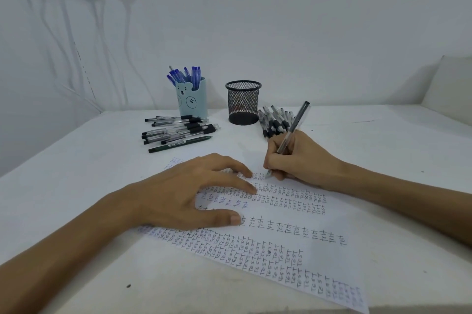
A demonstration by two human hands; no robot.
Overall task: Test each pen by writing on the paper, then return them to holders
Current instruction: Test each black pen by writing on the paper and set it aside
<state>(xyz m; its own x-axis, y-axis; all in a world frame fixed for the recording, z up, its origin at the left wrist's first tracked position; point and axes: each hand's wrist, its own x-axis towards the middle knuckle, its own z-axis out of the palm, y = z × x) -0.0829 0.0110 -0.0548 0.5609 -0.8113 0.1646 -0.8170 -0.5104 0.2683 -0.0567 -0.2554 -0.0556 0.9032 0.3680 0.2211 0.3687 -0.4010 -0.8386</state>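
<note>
Right hand [293, 157] pinching pen [293, 127] — tip on paper [281, 249], left hand [194, 191] pressing flat

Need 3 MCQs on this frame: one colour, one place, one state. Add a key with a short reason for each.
1. What colour are the standing pens in the bear holder?
A. black
B. blue
C. red

2. Where does the dark green pen lie?
A. in the bear holder
B. on the paper
C. on the table, at the near edge of the left pile

3. What is the right hand doing?
A. lying open and idle
B. gripping a pen, tip down at the paper
C. reaching into a holder

Key:
1 B: blue caps stick up over the holder's rim.
2 C: it lies flat on the table, nearest the camera in that pile.
3 B: the fingers curl round the barrel.
</note>
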